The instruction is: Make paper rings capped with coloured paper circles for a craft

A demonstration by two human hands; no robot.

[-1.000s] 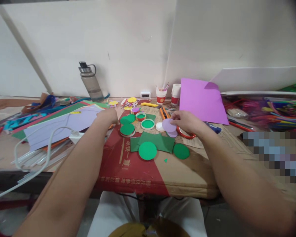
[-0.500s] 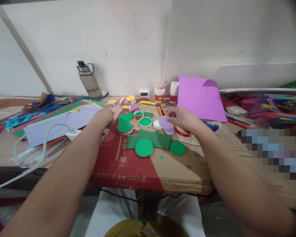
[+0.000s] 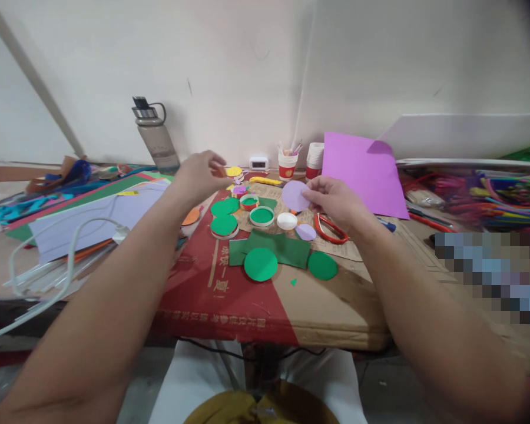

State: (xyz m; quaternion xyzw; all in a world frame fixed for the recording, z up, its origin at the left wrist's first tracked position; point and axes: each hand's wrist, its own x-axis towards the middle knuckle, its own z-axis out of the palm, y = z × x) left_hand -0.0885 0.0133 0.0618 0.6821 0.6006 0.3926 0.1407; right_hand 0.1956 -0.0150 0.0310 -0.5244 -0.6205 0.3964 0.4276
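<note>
Two rings (image 3: 262,225) are green inside, green discs (image 3: 261,264) lie loose, the right hand (image 3: 335,201) pinches a lilac disc (image 3: 295,195) over the cardboard (image 3: 335,321), and the left hand (image 3: 201,175), fingers bent, perhaps holds something orange (image 3: 219,171).

The right hand (image 3: 335,201) holds a lilac circle (image 3: 294,195) in its fingers (image 3: 320,187) above the cardboard (image 3: 247,303).

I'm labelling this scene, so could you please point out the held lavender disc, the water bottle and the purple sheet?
Held lavender disc (image 3: 295,195): head view, its face.
Water bottle (image 3: 157,142): head view, its body.
Purple sheet (image 3: 364,175): head view, its middle.
</note>
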